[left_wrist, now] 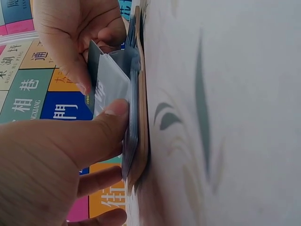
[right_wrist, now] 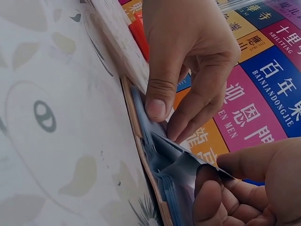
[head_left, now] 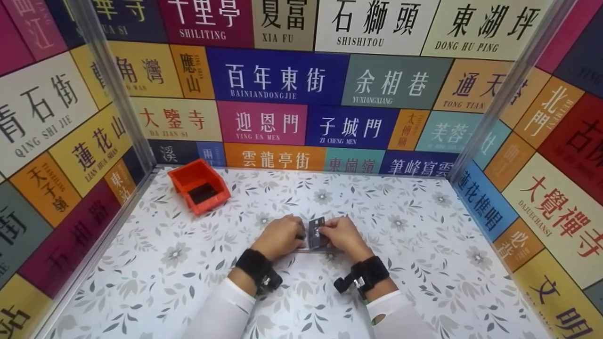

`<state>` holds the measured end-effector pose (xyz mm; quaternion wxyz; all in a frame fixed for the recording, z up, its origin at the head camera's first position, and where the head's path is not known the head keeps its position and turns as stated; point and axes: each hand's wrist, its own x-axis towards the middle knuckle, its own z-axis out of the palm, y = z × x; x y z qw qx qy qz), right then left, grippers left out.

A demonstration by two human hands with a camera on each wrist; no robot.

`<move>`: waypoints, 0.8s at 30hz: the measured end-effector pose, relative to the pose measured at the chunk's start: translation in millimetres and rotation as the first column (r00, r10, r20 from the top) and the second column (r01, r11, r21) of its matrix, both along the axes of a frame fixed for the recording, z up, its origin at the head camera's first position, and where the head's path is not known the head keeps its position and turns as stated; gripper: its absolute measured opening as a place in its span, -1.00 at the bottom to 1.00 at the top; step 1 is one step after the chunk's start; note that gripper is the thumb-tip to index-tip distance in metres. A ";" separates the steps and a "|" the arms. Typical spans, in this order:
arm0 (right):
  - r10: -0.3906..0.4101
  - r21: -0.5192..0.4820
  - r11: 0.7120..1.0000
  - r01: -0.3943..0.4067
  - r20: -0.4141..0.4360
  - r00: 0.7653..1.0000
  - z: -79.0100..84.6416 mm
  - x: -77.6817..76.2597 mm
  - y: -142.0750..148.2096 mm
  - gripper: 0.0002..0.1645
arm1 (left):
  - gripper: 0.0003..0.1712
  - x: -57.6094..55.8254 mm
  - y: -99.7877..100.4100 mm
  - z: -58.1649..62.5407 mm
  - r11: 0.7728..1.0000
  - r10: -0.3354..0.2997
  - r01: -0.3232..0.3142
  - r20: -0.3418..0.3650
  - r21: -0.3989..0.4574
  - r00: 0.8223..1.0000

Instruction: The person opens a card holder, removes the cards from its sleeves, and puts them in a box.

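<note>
A card holder with a brown cover (left_wrist: 143,113) and several clear plastic sleeves (left_wrist: 133,103) lies open on the table between both hands. My left hand (head_left: 280,237) pinches a sleeve near its edge, the thumb on the plastic, as the left wrist view shows. Opposite it, my right hand (head_left: 345,235) pinches a dark card (head_left: 316,230) with light print between thumb and fingers. The card stands tilted up from the holder, close against the sleeve. In the right wrist view the sleeve's mouth (right_wrist: 169,153) gapes beside the right fingertips.
An orange-red plastic bin (head_left: 219,200) stands at the back left of the table, with a black item (head_left: 201,193) inside. The table (head_left: 414,263) has a white leaf-and-flower covering. Panels printed with place names (head_left: 278,77) enclose it at the back and both sides.
</note>
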<state>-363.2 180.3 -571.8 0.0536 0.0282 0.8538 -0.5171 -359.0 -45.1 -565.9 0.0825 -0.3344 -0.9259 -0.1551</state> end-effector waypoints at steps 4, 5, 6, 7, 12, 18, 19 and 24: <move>-0.027 0.026 0.999 0.027 -0.022 0.999 3.0 -1.3 5.6 -0.88 | -0.87 -0.5 0.6 0.3 1.000 -0.005 0.005 -0.004 -0.007 1.000; -0.034 0.026 0.999 0.035 -0.023 0.999 4.1 -1.2 7.4 -0.88 | -0.87 -0.6 0.6 0.5 1.000 -0.007 0.007 -0.004 -0.008 1.000; -0.042 0.026 0.999 0.043 -0.027 0.999 5.2 -1.3 9.3 -0.89 | -0.86 -0.2 0.6 1.1 1.000 -0.007 0.007 -0.004 -0.010 1.000; -0.051 0.024 0.998 0.052 -0.028 0.998 6.4 -1.1 11.3 -0.89 | -0.86 0.0 0.6 1.2 1.000 -0.008 0.007 -0.006 -0.011 1.000; -0.098 -0.030 0.995 0.097 -0.022 0.995 11.8 -0.5 18.3 -0.86 | -0.86 1.5 0.3 2.0 1.000 -0.006 0.006 0.003 -0.007 1.000; -0.102 -0.039 0.994 0.099 -0.087 0.991 12.8 -4.4 22.3 -0.91 | -0.87 2.1 -0.8 2.9 1.000 -0.001 0.001 0.034 0.015 0.999; -0.101 -0.029 0.995 0.098 -0.104 0.989 13.3 -4.9 22.7 -0.91 | -0.88 1.9 -1.0 3.1 1.000 0.003 -0.004 0.042 0.024 0.999; -0.112 -0.044 0.993 0.106 -0.152 0.982 16.7 -5.7 21.9 -0.90 | -0.87 0.1 -1.5 4.4 0.994 0.068 -0.073 0.063 0.077 0.996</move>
